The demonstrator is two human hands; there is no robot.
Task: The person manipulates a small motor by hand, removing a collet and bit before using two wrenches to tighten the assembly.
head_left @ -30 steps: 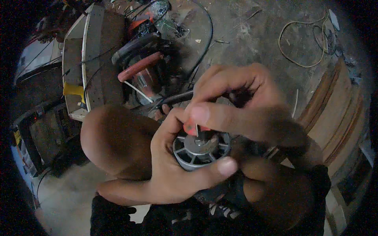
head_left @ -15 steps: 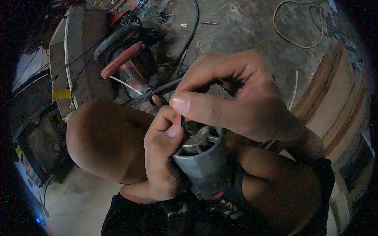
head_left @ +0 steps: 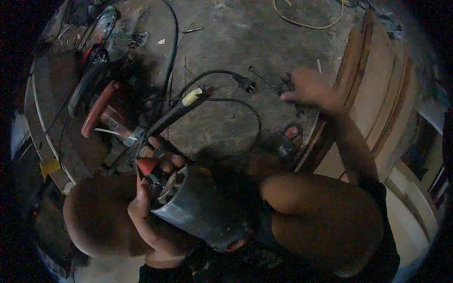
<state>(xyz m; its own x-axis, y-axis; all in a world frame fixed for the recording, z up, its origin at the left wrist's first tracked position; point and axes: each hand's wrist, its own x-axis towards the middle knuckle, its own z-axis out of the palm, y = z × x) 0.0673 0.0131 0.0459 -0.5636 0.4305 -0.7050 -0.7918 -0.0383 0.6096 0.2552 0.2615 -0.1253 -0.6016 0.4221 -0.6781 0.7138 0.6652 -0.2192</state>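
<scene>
A grey cylindrical housing [head_left: 200, 207], which looks like a motor casing, lies tilted between my thighs, its open ribbed end facing left. My left hand [head_left: 140, 203] is closed round that end. A small red piece [head_left: 148, 165] sits at the hand's fingertips; whether it is pinched or attached is unclear. Out to the right, my right hand [head_left: 314, 89] is stretched over the floor, beside small dark metal tools [head_left: 288, 85]. Motion blurs its fingers, so any grip is hidden. A thin tool with a ring end [head_left: 258, 73], perhaps a spanner, lies just left of them.
A black cable with a plug [head_left: 245, 83] and a dark tube with yellow tape [head_left: 192, 96] lie ahead on the floor. A red-handled power tool [head_left: 101, 108] is at the left. Stacked wooden boards [head_left: 373, 104] run along the right. My foot [head_left: 286, 144] is near them.
My right hand has left the housing's open end and reached out to the floor at the right. The housing now leans further left, with my left hand still on it. The view has shifted.
</scene>
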